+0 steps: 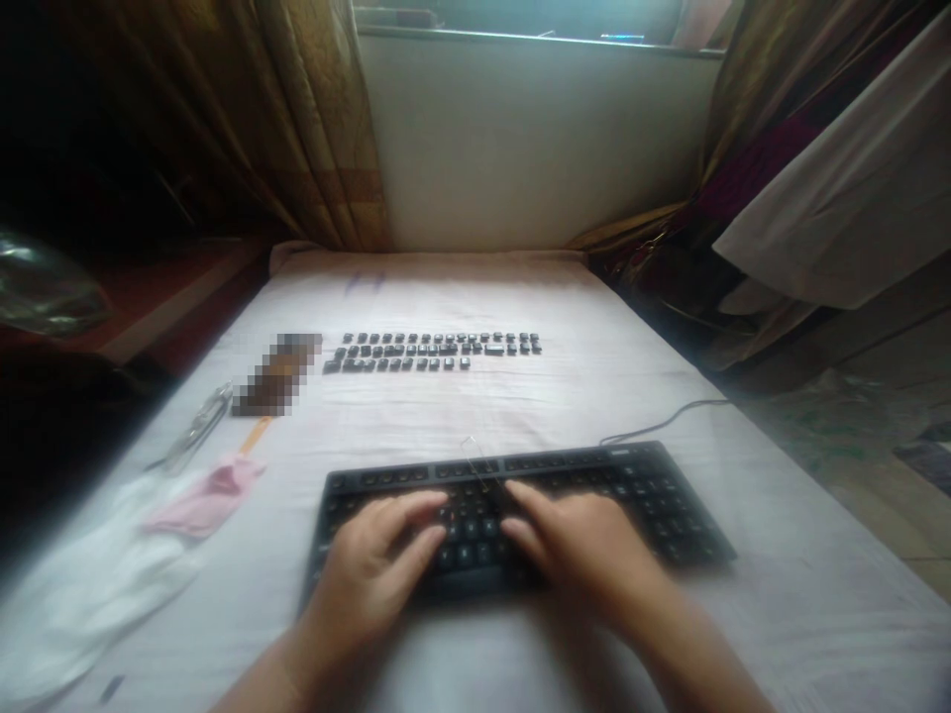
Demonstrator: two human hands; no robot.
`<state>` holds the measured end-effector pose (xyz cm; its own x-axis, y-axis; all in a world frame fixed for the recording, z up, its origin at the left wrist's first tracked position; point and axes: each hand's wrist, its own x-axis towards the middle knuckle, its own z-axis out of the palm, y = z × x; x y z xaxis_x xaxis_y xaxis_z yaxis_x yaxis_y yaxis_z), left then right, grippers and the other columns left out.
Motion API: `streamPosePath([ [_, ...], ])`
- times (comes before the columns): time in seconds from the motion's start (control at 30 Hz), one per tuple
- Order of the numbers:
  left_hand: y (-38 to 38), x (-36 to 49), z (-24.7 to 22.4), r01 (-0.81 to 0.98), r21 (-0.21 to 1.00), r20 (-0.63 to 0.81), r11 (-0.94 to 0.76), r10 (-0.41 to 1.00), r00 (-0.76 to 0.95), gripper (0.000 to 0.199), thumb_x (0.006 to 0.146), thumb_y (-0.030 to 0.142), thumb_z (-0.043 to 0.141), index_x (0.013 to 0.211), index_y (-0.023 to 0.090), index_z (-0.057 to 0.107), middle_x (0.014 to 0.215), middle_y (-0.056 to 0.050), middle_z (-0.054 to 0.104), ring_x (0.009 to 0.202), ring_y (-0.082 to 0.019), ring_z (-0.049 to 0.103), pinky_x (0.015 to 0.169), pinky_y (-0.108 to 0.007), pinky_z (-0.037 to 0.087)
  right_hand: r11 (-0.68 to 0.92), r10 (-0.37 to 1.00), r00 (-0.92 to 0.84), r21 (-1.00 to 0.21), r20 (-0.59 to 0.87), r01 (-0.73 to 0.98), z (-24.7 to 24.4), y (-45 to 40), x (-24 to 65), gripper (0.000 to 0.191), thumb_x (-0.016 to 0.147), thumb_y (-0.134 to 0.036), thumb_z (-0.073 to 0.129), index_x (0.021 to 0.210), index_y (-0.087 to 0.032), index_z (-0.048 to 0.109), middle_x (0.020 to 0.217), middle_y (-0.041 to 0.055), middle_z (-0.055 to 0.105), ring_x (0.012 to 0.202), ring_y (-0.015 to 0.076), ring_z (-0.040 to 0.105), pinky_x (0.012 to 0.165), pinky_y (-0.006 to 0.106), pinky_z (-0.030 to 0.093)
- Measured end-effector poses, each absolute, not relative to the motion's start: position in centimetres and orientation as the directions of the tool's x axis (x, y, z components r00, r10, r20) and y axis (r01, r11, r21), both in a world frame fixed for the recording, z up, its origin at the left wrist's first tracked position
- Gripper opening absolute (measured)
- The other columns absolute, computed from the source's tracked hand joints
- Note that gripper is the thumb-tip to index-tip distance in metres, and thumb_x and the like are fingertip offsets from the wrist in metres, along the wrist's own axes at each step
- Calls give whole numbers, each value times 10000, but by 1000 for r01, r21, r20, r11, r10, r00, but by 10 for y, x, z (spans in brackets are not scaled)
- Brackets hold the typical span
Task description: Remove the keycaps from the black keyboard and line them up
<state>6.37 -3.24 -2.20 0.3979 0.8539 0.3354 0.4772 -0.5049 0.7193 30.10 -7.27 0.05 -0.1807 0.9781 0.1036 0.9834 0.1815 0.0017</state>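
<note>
A black keyboard (475, 581) lies on the white sheet in front of me, with keycaps gone from part of its upper rows. My left hand (375, 555) rests over its left half, thumb and forefinger apart, with nothing visible between them. Over the middle of the keys is my right hand (576, 530). From its fingertips a thin wire tool, apparently a wire keycap puller (475, 454), sticks up and to the left past the keyboard's top edge. The grip on the wire is partly hidden and blurred.
Loose black keycaps (427, 350) lie in three rows beyond the keyboard. At the left are a pixelated patch (278, 376), a clear-wrapped item (200, 426), a pink cloth (208, 500) and white cloth (96, 584). The cable (661, 420) runs off the right edge.
</note>
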Motion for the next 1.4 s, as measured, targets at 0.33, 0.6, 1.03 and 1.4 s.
streamPosePath([
  [0.33, -32, 64, -18, 432, 742, 324, -513, 838, 439, 226, 867, 263, 644, 1081, 279, 715, 964, -12, 775, 846, -178, 739, 793, -265, 598, 507, 821, -313, -360, 478, 783, 3, -72, 283, 230, 937, -276, 543, 1071, -172, 699, 862, 87, 752, 676, 176, 703, 599, 250, 549],
  [0.6, -32, 65, -18, 387, 801, 264, -457, 849, 458, 287, 872, 225, 635, 1134, 313, 711, 1024, 15, 772, 892, -163, 737, 813, -232, 587, 607, 702, -263, -363, 661, 707, -5, -68, 268, 202, 945, -230, 545, 1063, -135, 679, 852, 106, 750, 715, 174, 701, 652, 255, 575],
  [1.03, -28, 58, -15, 388, 656, 452, -647, 749, 486, 363, 898, 211, 606, 1257, 258, 618, 1004, -2, 772, 849, -141, 736, 784, -199, 576, 539, 785, -151, -543, 601, 644, 8, -63, 274, 203, 835, -132, 610, 1002, -195, 707, 837, 58, 738, 672, 162, 692, 601, 258, 584],
  [1.4, 35, 4, -28, 661, 669, 503, -339, 861, -68, 342, 901, 422, 537, 1092, 184, 691, 932, -68, 774, 947, -238, 722, 931, -375, 541, -91, 966, 246, -773, 86, 628, 3, 87, 338, 222, 759, -216, 707, 958, -149, 779, 838, 69, 776, 721, 161, 694, 681, 264, 550],
])
